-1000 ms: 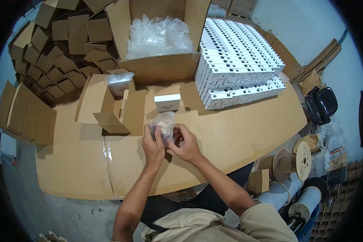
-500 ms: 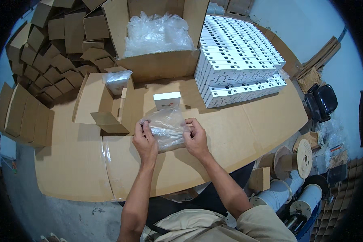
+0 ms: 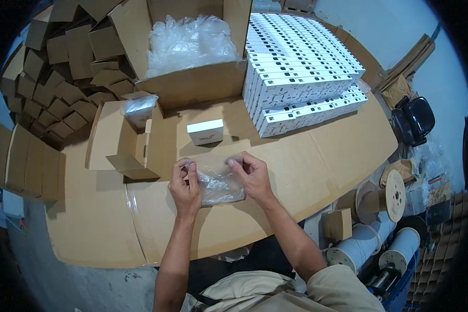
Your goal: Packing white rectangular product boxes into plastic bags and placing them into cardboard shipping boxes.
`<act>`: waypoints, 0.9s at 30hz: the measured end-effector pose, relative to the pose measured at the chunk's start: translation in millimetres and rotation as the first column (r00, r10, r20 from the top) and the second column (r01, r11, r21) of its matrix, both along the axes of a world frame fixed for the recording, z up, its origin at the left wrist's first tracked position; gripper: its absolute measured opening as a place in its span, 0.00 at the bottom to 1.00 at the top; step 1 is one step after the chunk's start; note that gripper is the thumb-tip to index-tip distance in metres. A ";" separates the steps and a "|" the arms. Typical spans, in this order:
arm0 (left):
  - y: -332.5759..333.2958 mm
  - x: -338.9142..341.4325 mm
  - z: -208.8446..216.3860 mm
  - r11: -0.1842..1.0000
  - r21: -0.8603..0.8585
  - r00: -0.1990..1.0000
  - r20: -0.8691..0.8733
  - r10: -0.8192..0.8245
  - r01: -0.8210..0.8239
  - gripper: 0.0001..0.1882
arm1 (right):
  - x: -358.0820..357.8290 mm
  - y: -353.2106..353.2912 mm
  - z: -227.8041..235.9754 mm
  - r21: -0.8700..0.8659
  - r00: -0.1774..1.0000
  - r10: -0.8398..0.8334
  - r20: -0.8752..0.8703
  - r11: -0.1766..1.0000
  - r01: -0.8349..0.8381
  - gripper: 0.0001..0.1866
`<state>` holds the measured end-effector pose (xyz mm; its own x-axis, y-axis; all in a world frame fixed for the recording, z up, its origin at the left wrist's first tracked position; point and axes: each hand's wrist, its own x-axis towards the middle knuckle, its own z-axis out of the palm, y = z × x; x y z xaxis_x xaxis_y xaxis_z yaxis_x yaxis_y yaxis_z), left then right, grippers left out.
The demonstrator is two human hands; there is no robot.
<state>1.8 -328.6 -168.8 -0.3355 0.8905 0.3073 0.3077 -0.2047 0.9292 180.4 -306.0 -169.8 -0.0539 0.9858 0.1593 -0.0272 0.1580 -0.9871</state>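
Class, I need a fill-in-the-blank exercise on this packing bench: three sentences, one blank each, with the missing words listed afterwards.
1. Both the left hand and the right hand grip one clear ____ bag.
2. The small white rectangular box lies beyond the hands, on a table covered in brown ____.
3. The large open carton at the back is filled with clear ____.

Missing words: plastic; cardboard; bags

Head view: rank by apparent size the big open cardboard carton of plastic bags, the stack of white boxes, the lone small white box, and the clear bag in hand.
1-2. Big open cardboard carton and stack of white boxes: too alike to rank.
3. Clear plastic bag, though nearest the camera.
4. Lone small white box.
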 end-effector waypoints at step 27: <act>-21.3 -16.1 4.7 0.862 -0.188 0.810 0.479 -0.338 0.471 0.21 | -22.2 -10.4 12.4 0.132 0.923 -0.254 0.291 0.966 0.224 0.08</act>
<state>-14.3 -349.9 -164.1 0.0400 0.9971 -0.0649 -0.1711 0.0708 0.9827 158.2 -316.5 -157.4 0.1209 0.9565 0.2653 0.3205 0.2154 -0.9224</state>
